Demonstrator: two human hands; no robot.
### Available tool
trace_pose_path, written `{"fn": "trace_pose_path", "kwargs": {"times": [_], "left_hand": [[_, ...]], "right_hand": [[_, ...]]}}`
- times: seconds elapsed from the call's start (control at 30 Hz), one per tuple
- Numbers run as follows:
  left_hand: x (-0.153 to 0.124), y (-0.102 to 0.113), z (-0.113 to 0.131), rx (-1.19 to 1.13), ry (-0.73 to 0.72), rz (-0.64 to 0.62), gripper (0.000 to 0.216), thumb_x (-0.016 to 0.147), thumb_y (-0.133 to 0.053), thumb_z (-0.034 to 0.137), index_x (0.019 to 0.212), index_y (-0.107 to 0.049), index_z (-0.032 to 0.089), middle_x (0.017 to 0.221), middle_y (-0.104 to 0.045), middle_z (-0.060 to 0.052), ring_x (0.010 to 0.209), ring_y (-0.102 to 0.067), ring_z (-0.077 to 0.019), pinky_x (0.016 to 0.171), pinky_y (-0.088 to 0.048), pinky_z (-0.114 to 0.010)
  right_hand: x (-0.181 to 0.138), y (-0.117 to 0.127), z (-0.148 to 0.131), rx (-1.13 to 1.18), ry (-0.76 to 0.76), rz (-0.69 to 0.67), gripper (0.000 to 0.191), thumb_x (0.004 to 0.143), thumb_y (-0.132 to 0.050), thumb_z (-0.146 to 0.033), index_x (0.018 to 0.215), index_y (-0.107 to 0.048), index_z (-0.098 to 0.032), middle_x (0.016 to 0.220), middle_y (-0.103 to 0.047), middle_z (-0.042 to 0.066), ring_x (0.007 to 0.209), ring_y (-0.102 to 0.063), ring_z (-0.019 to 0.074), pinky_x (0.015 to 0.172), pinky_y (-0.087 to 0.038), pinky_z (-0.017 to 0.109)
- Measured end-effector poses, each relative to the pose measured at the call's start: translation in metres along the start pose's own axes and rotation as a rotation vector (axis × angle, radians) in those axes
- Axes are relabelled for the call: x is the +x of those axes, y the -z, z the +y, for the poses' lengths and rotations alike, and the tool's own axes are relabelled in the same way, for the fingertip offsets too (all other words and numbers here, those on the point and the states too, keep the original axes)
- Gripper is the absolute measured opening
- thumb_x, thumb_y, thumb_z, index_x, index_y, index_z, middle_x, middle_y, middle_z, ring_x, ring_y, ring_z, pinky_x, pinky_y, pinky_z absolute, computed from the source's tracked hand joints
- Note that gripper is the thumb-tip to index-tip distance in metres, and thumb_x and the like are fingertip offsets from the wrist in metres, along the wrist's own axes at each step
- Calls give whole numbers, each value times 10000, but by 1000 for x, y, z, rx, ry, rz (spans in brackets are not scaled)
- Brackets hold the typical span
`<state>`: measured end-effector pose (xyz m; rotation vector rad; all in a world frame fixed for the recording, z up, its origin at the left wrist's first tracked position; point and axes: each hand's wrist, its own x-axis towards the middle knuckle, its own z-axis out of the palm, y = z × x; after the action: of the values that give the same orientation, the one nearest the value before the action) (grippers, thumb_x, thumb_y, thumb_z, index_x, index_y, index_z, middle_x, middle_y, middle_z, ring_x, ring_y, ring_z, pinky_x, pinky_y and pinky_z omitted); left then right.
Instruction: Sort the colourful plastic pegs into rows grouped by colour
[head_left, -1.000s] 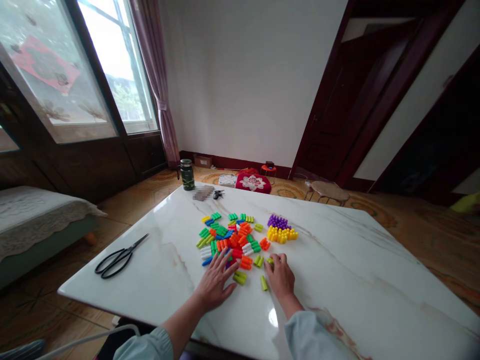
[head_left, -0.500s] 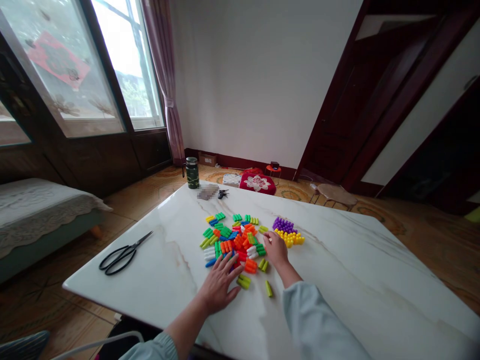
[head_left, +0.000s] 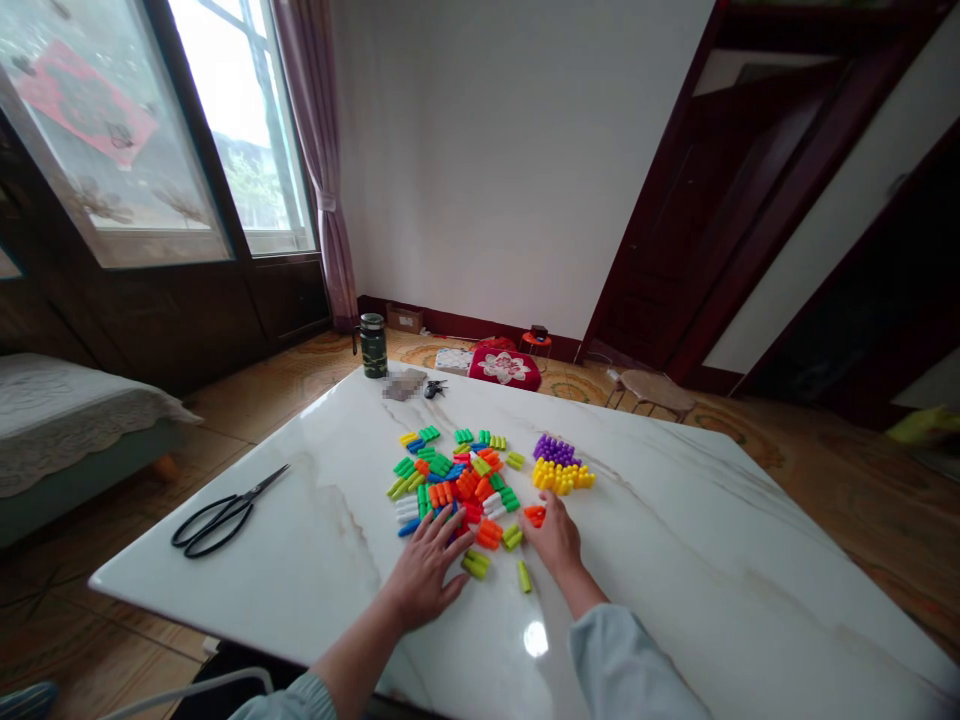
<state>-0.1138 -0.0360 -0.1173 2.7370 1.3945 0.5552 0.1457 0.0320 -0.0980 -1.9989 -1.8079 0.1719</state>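
Observation:
A pile of small plastic pieces in green, orange, red, blue, white and lime lies on the marble-patterned table; many look like short round-ended tubes joined side by side. My left hand rests open, fingers spread over the pile's near edge. To the right of the pile, my right hand has its thumb and fingers closed around an orange plastic piece. Lime pieces lie just left of that hand, and a single lime piece is nearer me. Beyond it sit grouped yellow pieces and purple pieces.
Black-handled scissors lie at the left of the table. A camouflage flask, a blurred-out item and a bunch of keys are at the far corner. Low stools stand on the floor beyond.
My right hand has come nearer to me, away from the pile's far right side, and an orange piece now shows in its fingers. My left hand stays spread on the pile; the view has shifted slightly.

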Motion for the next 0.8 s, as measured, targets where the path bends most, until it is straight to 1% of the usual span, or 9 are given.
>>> {"fn": "trace_pose_path", "kwargs": {"times": [0.1, 0.17, 0.23, 0.3, 0.4, 0.47, 0.57, 0.67, 0.8], "left_hand": [[0, -1, 0, 12, -4, 18, 679, 874, -538, 369, 1502, -284, 324, 1579, -272, -48, 1452, -228, -328, 1149, -267, -567], [0, -1, 0, 11, -7, 35, 683, 871, -545, 368, 1502, -285, 326, 1575, -283, -45, 1446, -244, -326, 1148, -274, -559], [0, -1, -1, 5, -12, 48, 686, 866, -556, 371, 1498, -293, 330, 1574, -287, -41, 1442, -255, -328, 1145, -280, -556], [1, 0, -1, -1, -15, 56, 688, 861, -565, 373, 1495, -302, 330, 1575, -284, -41, 1440, -258, -333, 1144, -282, -555], [1, 0, -1, -5, -21, 59, 679, 859, -569, 366, 1489, -318, 335, 1575, -281, -39, 1438, -264, -334, 1145, -279, -553], [1, 0, -1, -4, -22, 53, 669, 860, -567, 363, 1484, -326, 344, 1576, -281, -35, 1438, -265, -333, 1147, -275, -554], [1, 0, -1, 2, -13, 31, 659, 868, -555, 368, 1485, -321, 347, 1579, -273, -35, 1444, -250, -331, 1147, -272, -558], [1, 0, 0, 7, 2, 11, 653, 876, -540, 371, 1488, -312, 346, 1581, -267, -33, 1450, -235, -327, 1147, -272, -560], [1, 1, 0, 13, 6, 2, 649, 877, -537, 374, 1486, -314, 348, 1584, -260, -28, 1455, -222, -325, 1149, -267, -562]], "right_hand": [[3, 11, 12, 65, -32, 105, 312, 755, -688, -307, 1032, -600, -193, 1039, -610, 63, 944, -627, 201, 787, -478, 260], [6, 22, 20, 17, -37, 138, 284, 759, -681, -269, 1025, -601, -209, 1056, -582, 52, 906, -627, 182, 753, -477, 253], [6, 31, 26, -109, -51, 117, 318, 768, -668, -238, 1077, -596, -223, 1106, -550, 54, 888, -627, 175, 705, -468, 254], [4, 36, 29, -226, -66, 53, 357, 780, -662, -249, 1128, -589, -220, 1131, -533, 68, 895, -633, 189, 684, -460, 266], [-5, 34, 26, -262, -49, -33, 419, 799, -654, -315, 1192, -570, -198, 1114, -541, 82, 901, -642, 209, 699, -469, 285], [-10, 30, 23, -236, -8, -57, 454, 808, -640, -328, 1238, -549, -214, 1117, -549, 71, 907, -644, 199, 716, -476, 277], [-12, 25, 24, -113, 24, -24, 483, 802, -628, -304, 1268, -533, -223, 1136, -557, 67, 912, -640, 176, 756, -482, 251], [-8, 24, 33, 78, -11, 52, 442, 798, -604, -289, 1223, -570, -170, 1104, -583, 85, 807, -637, 163, 763, -494, 259], [-3, 22, 45, 188, 9, 36, 410, 776, -610, -277, 1164, -618, -142, 1108, -604, 101, 659, -605, 134, 737, -508, 275]]}}
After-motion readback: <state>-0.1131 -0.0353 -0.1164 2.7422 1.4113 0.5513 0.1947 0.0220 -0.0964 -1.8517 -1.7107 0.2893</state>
